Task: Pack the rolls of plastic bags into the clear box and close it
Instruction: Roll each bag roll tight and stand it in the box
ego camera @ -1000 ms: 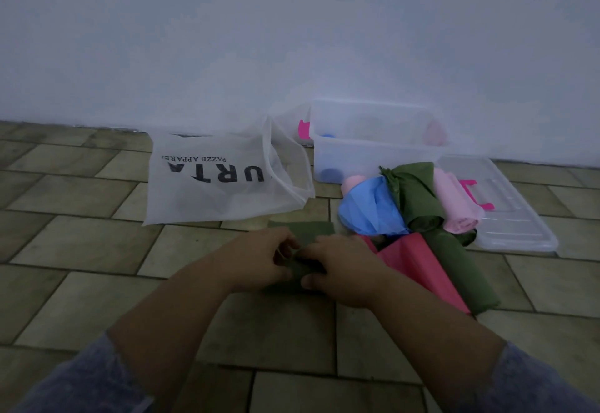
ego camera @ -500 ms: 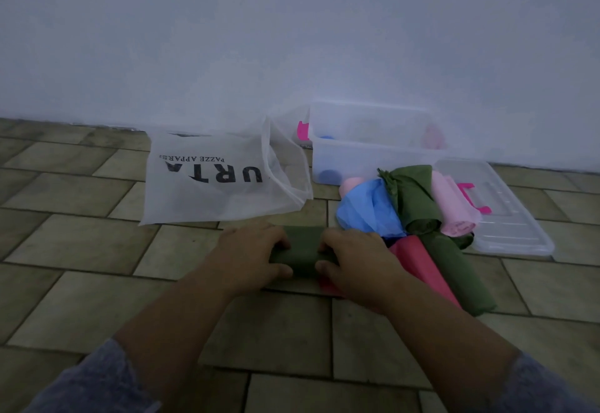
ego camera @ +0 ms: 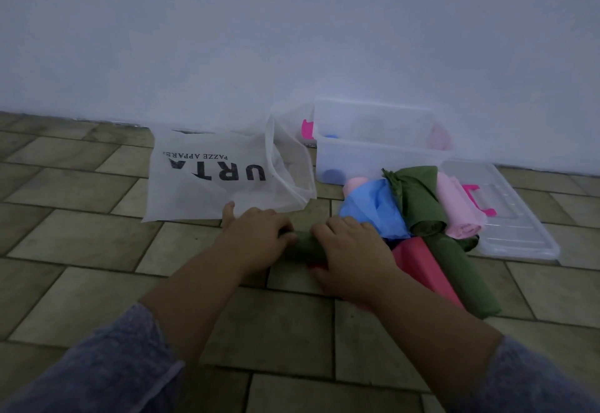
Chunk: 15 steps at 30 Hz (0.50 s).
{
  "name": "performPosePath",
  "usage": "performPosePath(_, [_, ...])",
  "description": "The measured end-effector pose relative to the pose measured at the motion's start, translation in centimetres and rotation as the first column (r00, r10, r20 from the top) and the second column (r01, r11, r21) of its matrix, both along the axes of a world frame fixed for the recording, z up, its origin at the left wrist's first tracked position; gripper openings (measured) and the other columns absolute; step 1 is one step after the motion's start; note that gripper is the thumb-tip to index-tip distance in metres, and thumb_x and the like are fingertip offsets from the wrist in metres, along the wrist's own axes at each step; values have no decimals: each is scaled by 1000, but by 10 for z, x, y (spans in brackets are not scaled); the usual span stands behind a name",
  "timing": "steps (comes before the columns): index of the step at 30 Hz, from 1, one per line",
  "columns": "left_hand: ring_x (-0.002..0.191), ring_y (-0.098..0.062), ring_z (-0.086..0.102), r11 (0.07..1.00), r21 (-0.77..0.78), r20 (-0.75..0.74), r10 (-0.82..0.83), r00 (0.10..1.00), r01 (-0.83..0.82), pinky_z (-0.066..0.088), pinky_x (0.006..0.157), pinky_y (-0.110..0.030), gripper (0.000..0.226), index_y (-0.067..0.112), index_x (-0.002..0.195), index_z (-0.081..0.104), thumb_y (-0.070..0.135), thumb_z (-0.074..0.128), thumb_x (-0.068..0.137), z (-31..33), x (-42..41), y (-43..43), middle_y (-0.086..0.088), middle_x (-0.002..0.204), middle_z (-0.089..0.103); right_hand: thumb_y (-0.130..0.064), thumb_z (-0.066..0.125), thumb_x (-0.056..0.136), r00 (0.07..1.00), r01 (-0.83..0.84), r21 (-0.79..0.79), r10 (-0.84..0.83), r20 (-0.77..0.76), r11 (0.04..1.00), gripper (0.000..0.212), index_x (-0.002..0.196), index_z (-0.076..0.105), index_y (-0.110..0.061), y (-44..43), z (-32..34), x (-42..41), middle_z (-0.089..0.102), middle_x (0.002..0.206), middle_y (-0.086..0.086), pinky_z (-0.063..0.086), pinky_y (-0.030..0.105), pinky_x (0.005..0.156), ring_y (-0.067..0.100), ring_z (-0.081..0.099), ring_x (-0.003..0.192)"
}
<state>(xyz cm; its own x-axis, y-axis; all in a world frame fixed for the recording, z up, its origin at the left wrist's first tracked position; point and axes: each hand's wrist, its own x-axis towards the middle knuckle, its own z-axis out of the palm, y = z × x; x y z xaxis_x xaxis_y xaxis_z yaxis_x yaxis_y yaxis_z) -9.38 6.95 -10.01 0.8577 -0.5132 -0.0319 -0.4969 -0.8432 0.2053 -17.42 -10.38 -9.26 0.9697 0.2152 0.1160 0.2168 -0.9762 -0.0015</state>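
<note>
Olive-brown floor tiles (ego camera: 81,237) run up to a plain pale wall, and everything for the job lies on them. Both hands rest palm-down on a dark green roll (ego camera: 303,247) just below the middle of the view: the left hand (ego camera: 256,237) covers its left end with the fingers curled over the top, thumb splayed toward 11 o'clock, and the right hand (ego camera: 352,250) covers the right end the same way. The fingers are bent over the roll and pressing it to the floor; whether they wrap fully under it cannot be told.

At 1 o'clock from the hands stands the clear box (ego camera: 380,152), open, with something blue and something pink dimly showing inside. Its lid (ego camera: 516,237) lies flat at 3 o'clock, pink latch up. Between box and hands sits a heap of loose bags: blue (ego camera: 370,211), green (ego camera: 418,198), pale pink (ego camera: 457,214) and red (ego camera: 418,256). A white printed carrier bag (ego camera: 220,178) lies at 11 o'clock.

The step looks like rolling the green bag tight. The likely trouble is thin, springy plastic: uneven pressure from the two hands could let one end telescope or the roll loosen when lifted. The right hand also sits on the red sheet's edge, so it could get dragged along.
</note>
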Motion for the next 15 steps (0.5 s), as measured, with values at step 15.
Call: performPosePath(15, [108,-23,52,510,-539,-649,256,716,-671,49,80,-35,49,23,139,36,31,51,93,-3,-27,-32,-9,135,46,-44,59,81,900,281,341,-123,-418,897,39,108,43,-20,20,11,3,53,86,-4,48,34,71,15,55,79])
